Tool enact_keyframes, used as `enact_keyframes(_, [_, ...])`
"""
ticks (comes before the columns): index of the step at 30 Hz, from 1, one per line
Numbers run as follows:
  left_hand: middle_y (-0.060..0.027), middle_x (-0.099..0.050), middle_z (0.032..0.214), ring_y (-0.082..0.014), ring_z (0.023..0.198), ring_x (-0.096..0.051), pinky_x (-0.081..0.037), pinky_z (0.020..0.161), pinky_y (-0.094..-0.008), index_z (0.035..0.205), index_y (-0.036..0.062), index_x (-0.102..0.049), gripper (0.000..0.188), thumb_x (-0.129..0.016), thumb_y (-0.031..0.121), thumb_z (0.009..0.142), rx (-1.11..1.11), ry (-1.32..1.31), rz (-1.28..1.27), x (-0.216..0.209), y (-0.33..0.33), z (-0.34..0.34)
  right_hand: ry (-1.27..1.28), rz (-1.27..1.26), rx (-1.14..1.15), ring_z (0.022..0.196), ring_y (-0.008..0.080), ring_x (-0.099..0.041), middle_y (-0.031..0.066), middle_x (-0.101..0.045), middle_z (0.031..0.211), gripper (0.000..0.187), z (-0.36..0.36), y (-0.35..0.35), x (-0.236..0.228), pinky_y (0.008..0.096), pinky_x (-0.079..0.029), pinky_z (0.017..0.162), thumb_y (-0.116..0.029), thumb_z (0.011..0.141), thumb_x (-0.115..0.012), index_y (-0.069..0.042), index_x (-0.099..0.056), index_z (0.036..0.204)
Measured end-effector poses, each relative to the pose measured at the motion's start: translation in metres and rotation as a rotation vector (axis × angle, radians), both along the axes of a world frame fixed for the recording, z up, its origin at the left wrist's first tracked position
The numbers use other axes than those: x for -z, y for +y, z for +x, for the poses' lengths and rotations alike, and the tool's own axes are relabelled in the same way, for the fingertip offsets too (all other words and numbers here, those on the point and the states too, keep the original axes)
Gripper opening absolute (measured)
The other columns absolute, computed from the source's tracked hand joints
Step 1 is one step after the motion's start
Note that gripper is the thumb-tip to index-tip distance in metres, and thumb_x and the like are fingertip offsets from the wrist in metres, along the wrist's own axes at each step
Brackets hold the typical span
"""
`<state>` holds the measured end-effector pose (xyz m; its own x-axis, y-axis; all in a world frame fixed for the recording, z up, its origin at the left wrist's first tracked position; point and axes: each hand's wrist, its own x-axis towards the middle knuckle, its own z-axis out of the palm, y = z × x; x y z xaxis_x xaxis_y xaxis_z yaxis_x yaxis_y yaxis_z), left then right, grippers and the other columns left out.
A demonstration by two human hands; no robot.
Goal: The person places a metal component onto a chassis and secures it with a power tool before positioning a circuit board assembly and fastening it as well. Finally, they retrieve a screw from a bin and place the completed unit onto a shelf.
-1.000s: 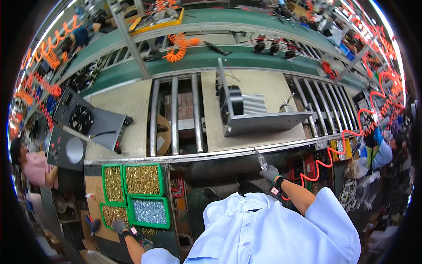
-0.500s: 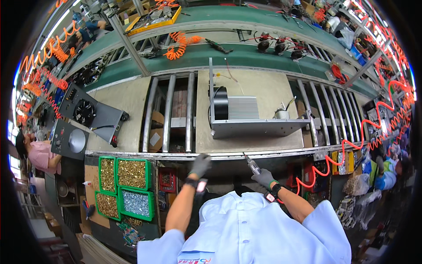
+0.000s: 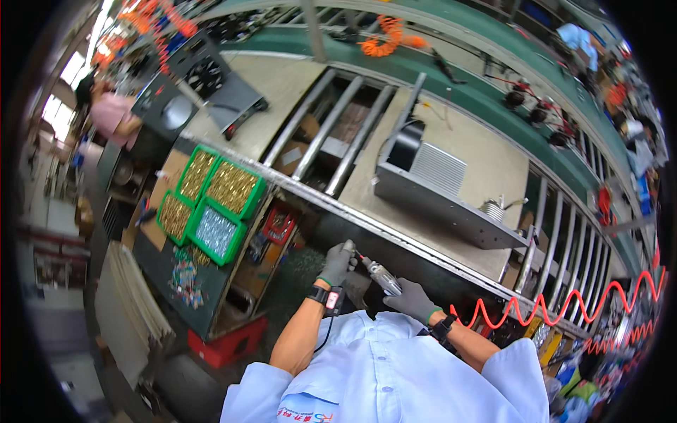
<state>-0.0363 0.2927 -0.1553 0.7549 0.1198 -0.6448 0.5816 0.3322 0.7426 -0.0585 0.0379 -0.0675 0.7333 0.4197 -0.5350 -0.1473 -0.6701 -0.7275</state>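
In my right hand (image 3: 415, 302), gloved in grey, is a silver pneumatic screwdriver (image 3: 382, 278), its thin bit pointing up and left. My left hand (image 3: 339, 263), also gloved, is closed close to the bit's tip; whatever its fingers pinch is too small to make out. Both hands are in front of the conveyor's near rail. Beyond them a grey metal housing (image 3: 451, 204) rests on a pale board (image 3: 360, 176). It carries a finned heat sink (image 3: 438, 169), a black round part (image 3: 407, 146) and a small coil-like part (image 3: 493, 209).
Green bins (image 3: 229, 189) of brass-coloured and silvery fasteners stand to the left. A red coiled hose (image 3: 550, 307) stretches off to the right. Metal rollers (image 3: 331, 134) flank the board. Another grey unit with a fan (image 3: 206, 76) stands far left, near a person in pink (image 3: 113, 116).
My view has turned, tilting the conveyor down to the right. My left hand has come up to the screwdriver's bit, which now points left, and both hands are close together.
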Motion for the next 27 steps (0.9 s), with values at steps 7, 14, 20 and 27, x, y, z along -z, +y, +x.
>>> enact_keyframes(7, [0.0004,-0.063,0.085,-0.0095,0.073,-0.057,-0.048,0.065,-0.0278,0.104,0.0073,-0.068,0.028,-0.058,0.032,0.097,-0.189,-0.378,0.300,-0.047,0.077,-0.134,-0.096,0.062,-0.443,0.095,0.0398,-0.068,0.0267,-0.068,0.100,0.059,-0.020,0.080,-0.020,0.0448,-0.053,0.082,-0.041,0.070,-0.079,0.001,-0.064,0.108])
enact_keyframes(14, [-0.0006,-0.063,0.075,-0.0098,0.061,-0.059,-0.046,0.053,-0.0248,0.091,0.0104,-0.063,0.028,-0.064,0.038,0.096,-0.708,-0.232,-0.133,-0.050,0.081,-0.255,0.162,0.191,-0.679,0.072,0.0207,-0.058,0.0133,-0.064,0.080,0.029,-0.082,0.118,-0.022,0.0362,-0.049,0.064,-0.014,0.083,-0.073,0.007,-0.057,0.097])
enact_keyframes(20, [-0.0022,-0.066,0.070,-0.0089,0.055,-0.059,-0.046,0.049,-0.0224,0.082,0.0115,-0.062,0.024,-0.068,0.032,0.094,-0.840,-0.358,-0.197,-0.054,0.088,-0.408,-0.090,0.143,-1.000,0.070,0.0197,-0.059,0.0119,-0.062,0.075,0.028,-0.171,0.158,-0.061,0.0378,-0.051,0.066,-0.019,0.079,-0.072,0.001,-0.059,0.093])
enact_keyframes(27, [-0.0017,-0.066,0.072,-0.0095,0.056,-0.061,-0.046,0.048,-0.0241,0.086,0.0104,-0.065,0.023,-0.070,0.032,0.089,-0.723,-0.307,0.114,-0.091,0.082,-0.560,0.235,0.095,-1.079,0.055,0.0096,-0.050,0.0013,-0.060,0.071,0.019,-0.301,0.182,-0.121,0.0280,-0.040,0.049,-0.014,0.082,-0.069,-0.002,-0.060,0.093])
